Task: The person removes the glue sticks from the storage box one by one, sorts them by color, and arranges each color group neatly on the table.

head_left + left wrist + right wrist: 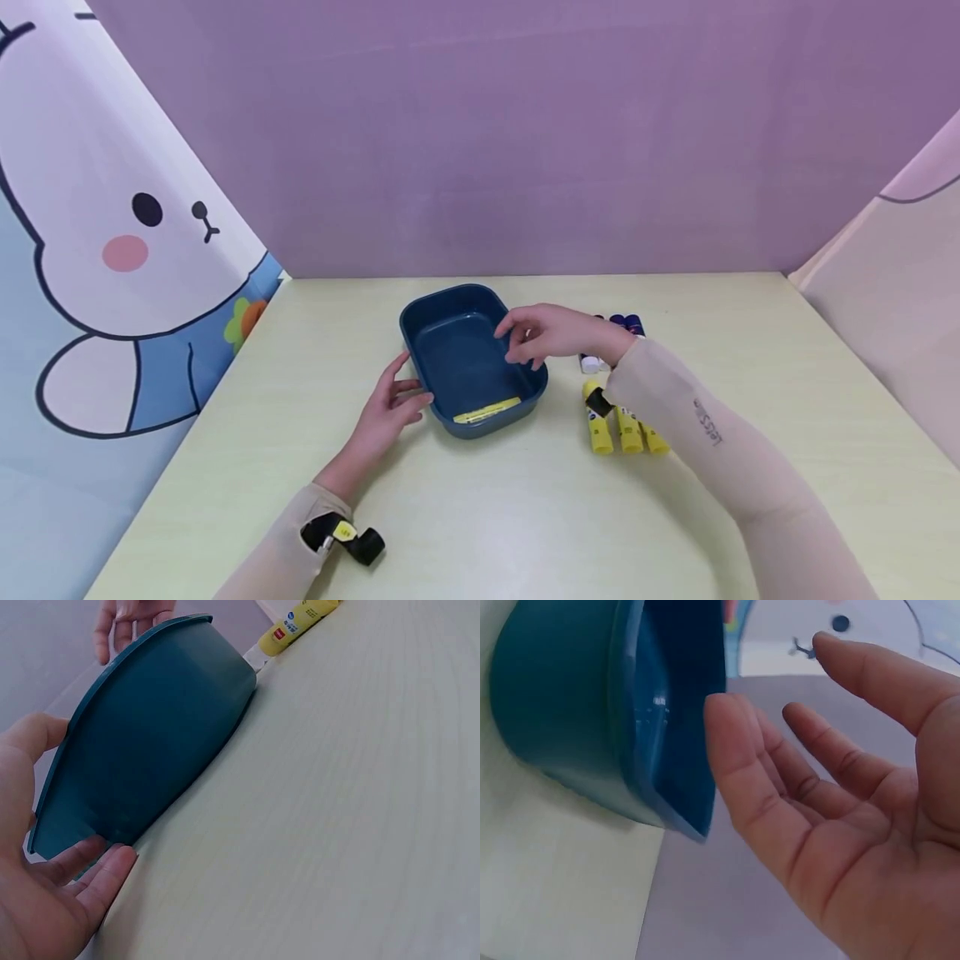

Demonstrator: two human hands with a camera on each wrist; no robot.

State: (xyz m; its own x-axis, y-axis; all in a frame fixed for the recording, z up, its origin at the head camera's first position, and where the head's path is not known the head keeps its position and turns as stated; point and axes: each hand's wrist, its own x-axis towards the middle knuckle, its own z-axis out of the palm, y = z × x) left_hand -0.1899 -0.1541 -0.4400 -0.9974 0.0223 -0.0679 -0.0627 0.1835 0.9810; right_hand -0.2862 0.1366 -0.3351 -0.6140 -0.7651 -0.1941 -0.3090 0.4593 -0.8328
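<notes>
A dark blue plastic bin [461, 350] stands on the table, open side up. Near its front wall lies a yellow tube [487, 411], which looks like a glue stick and is partly hidden by the rim. My left hand [386, 417] holds the bin's left side, thumb at the rim and fingers against the outer wall, as the left wrist view also shows. Over the bin's right rim hovers my right hand [547, 333], its fingers loosely bent. Between those fingers, the right wrist view shows nothing held.
Several yellow tubes [630, 429] lie right of the bin, partly under the right forearm. Behind the right wrist are dark-capped tubes [633, 323] with white parts, mostly covered. A purple cloth [525, 150] rises along the table's back edge.
</notes>
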